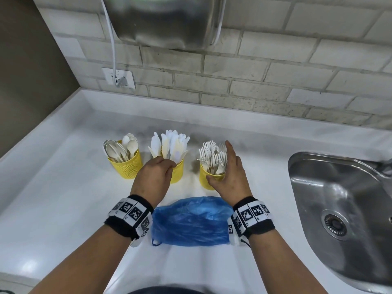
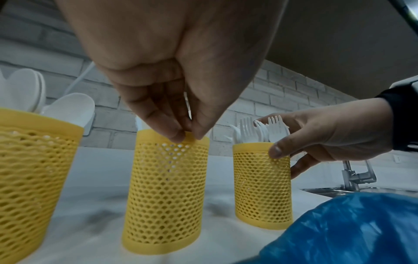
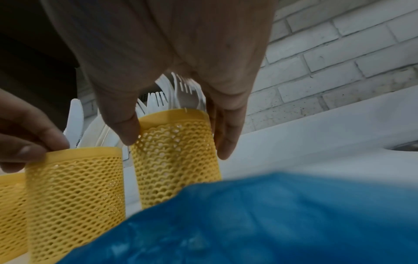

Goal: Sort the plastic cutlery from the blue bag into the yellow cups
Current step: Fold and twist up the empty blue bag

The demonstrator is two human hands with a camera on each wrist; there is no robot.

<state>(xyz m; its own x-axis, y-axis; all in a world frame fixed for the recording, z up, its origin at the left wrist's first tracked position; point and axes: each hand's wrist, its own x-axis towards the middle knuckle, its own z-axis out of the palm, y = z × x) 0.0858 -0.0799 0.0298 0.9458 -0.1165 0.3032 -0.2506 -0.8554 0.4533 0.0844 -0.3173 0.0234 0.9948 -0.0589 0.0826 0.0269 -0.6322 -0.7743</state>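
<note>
Three yellow mesh cups stand in a row on the white counter. The spoon cup [image 1: 129, 168] is on the left, the knife cup [image 1: 177, 174] in the middle and the fork cup [image 1: 204, 180] on the right. My left hand [image 1: 170, 165] pinches the near rim of the knife cup [image 2: 167, 196] with thumb and fingertips together. My right hand [image 1: 218, 164] holds the fork cup [image 3: 176, 160], thumb on its front rim and fingers along its far right side. The blue bag [image 1: 191, 221] lies flat and crumpled in front of the cups, between my wrists.
A steel sink [image 1: 339, 209] is set into the counter on the right, with its tap [image 2: 357, 175] behind. A metal appliance [image 1: 165, 22] hangs on the brick wall above. Its cord runs to an outlet [image 1: 118, 78].
</note>
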